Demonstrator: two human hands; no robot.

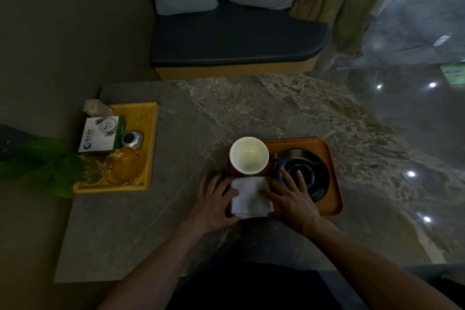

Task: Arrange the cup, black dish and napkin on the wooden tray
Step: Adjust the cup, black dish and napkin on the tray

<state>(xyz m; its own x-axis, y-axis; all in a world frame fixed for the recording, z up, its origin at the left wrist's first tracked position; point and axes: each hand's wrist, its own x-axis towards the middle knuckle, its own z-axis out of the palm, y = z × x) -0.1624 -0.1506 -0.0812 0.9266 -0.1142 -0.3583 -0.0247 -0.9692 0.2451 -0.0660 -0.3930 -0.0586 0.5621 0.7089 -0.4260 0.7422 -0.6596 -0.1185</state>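
Both hands [214, 202] [293, 199] flat — square white napkin [251, 197], wooden tray [336, 184].

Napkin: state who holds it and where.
Nothing is gripped: left hand and right hand lie open, flat against the napkin's left and right edges.

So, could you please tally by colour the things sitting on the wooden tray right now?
White: 2, the cup and the napkin
Black: 1, the black dish
Total: 3 on the wooden tray
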